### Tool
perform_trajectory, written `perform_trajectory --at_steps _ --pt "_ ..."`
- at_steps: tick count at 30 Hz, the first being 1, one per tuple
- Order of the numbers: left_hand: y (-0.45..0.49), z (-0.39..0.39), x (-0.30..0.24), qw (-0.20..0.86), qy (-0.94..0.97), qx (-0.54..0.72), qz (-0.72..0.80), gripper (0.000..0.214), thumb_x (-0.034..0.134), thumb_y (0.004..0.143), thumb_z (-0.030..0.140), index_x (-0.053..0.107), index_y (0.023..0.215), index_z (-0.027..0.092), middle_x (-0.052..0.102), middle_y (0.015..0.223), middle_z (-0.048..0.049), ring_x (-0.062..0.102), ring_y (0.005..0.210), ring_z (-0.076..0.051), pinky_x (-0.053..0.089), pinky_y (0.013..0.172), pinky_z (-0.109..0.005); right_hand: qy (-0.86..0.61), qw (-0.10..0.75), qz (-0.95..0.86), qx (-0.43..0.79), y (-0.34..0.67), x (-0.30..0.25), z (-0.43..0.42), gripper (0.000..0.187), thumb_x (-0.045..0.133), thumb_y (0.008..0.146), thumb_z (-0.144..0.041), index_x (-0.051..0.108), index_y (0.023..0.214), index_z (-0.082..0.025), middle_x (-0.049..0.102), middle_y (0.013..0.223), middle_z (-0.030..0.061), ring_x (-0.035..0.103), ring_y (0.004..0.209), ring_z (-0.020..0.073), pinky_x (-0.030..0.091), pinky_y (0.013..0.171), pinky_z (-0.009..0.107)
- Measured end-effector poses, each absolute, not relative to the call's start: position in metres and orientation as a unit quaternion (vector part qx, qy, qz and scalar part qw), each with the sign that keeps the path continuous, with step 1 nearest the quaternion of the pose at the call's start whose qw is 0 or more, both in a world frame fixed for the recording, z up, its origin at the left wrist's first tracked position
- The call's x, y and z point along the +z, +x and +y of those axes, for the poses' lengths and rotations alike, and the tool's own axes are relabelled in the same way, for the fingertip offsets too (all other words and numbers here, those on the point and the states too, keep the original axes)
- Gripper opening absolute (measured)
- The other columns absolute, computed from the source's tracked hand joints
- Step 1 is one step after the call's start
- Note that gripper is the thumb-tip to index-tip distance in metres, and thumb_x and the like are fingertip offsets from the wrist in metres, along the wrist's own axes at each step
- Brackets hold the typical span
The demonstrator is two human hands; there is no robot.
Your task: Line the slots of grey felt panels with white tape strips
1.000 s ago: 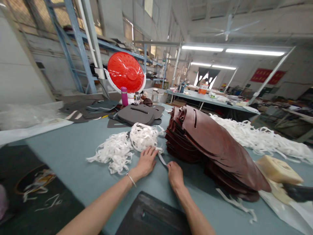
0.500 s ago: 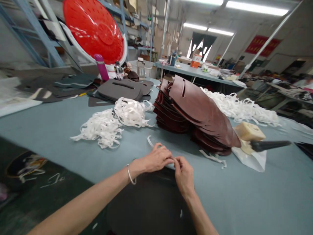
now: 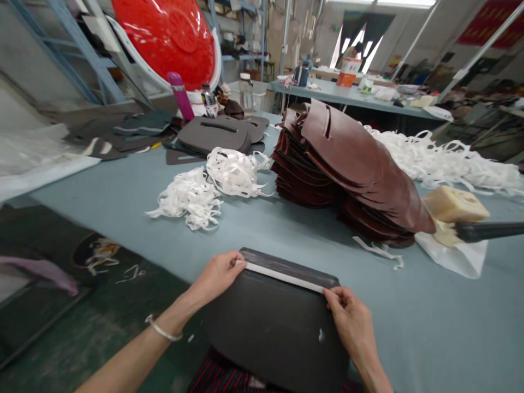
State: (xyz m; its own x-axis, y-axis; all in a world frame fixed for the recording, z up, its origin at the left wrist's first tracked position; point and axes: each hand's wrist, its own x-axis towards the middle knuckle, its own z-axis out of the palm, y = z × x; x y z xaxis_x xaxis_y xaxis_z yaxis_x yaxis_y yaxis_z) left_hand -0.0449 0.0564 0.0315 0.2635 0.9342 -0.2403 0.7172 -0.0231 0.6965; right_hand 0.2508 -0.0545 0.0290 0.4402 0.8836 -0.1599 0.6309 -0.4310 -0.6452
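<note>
A narrow white strip (image 3: pixel 284 277) is stretched straight across the upper part of a dark grey panel (image 3: pixel 278 327). My left hand (image 3: pixel 223 273) pinches the strip's left end, and my right hand (image 3: pixel 347 311) pinches its right end between thumb and finger. The panel lies at the near table edge, its lower part over my lap. Above the strip, the panel's top band looks streaked and shiny. Beyond my hands sit a stack of brown leather-like pieces (image 3: pixel 347 158) and a tangled pile of white strips (image 3: pixel 188 199).
The blue-grey table (image 3: pixel 164 174) carries another white strip heap (image 3: pixel 442 158) at the right. A brush with a black handle (image 3: pixel 487 230) rests by a yellowish block (image 3: pixel 456 204). Grey slotted pieces (image 3: pixel 216 134), a purple bottle (image 3: pixel 180 95) and a red basin (image 3: pixel 172 38) stand farther back.
My hands have moved apart, from close together to opposite ends of the strip, which now lies taut on the panel. The view has shifted, showing more of the panel.
</note>
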Motion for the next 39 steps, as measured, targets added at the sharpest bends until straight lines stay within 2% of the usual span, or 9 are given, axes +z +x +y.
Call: perform_trajectory --at_steps 4,16,26,34,37,39 --pt "-0.041 0.066 0.028 0.371 0.675 0.165 0.616 0.027 0.05 0.08 0.041 0.064 0.077 0.018 0.062 0.065 0.0006 0.057 0.063 -0.016 0.036 0.059 -0.025 -0.815 0.264 -0.452 0.248 0.257 0.027 -0.049 0.035 0.046 0.08 -0.052 0.064 0.075 -0.022 0.064 0.062 0.0006 0.058 0.056 0.0169 0.04 0.056 0.025" --pt "-0.036 0.079 0.016 0.347 0.656 0.132 0.657 0.029 0.051 0.078 0.043 0.066 0.072 0.019 0.067 0.066 -0.0012 0.059 0.062 -0.017 0.033 0.056 -0.025 -0.833 0.277 -0.405 0.256 0.267 0.014 -0.04 0.031 0.047 0.08 -0.049 0.062 0.075 -0.021 0.064 0.059 -0.0004 0.055 0.05 0.0152 0.036 0.051 0.024" --pt "-0.034 0.084 0.016 0.313 0.667 0.031 0.675 0.034 0.046 0.08 0.051 0.064 0.08 0.022 0.069 0.071 -0.0011 0.063 0.069 -0.021 0.034 0.057 -0.024 -0.847 0.275 -0.382 0.248 0.266 0.014 -0.035 0.023 0.047 0.079 -0.037 0.061 0.07 -0.02 0.062 0.056 -0.0007 0.055 0.051 0.0139 0.034 0.051 0.023" --pt "-0.034 0.079 0.012 0.278 0.671 0.018 0.687 0.034 0.044 0.083 0.052 0.062 0.084 0.024 0.067 0.071 -0.0003 0.062 0.067 -0.02 0.036 0.058 -0.025 -0.864 0.234 -0.384 0.228 0.266 0.019 -0.032 0.019 0.049 0.08 -0.031 0.059 0.068 -0.021 0.061 0.057 -0.0016 0.055 0.054 0.0132 0.033 0.054 0.023" --pt "-0.03 0.073 0.008 0.237 0.68 0.033 0.693 0.033 0.044 0.085 0.052 0.059 0.089 0.023 0.065 0.072 -0.0003 0.06 0.064 -0.019 0.037 0.057 -0.026 -0.874 0.213 -0.381 0.212 0.263 0.021 -0.031 0.012 0.053 0.08 -0.029 0.06 0.076 -0.02 0.058 0.057 -0.0024 0.054 0.056 0.0137 0.032 0.056 0.024" --pt "-0.023 0.064 0.006 0.176 0.705 0.095 0.68 0.031 0.042 0.088 0.047 0.057 0.097 0.021 0.065 0.081 -0.0029 0.061 0.069 -0.019 0.041 0.06 -0.027 -0.882 0.19 -0.389 0.188 0.258 0.021 -0.032 0.011 0.054 0.082 -0.026 0.06 0.088 -0.019 0.057 0.059 -0.0022 0.052 0.056 0.0144 0.03 0.056 0.024"
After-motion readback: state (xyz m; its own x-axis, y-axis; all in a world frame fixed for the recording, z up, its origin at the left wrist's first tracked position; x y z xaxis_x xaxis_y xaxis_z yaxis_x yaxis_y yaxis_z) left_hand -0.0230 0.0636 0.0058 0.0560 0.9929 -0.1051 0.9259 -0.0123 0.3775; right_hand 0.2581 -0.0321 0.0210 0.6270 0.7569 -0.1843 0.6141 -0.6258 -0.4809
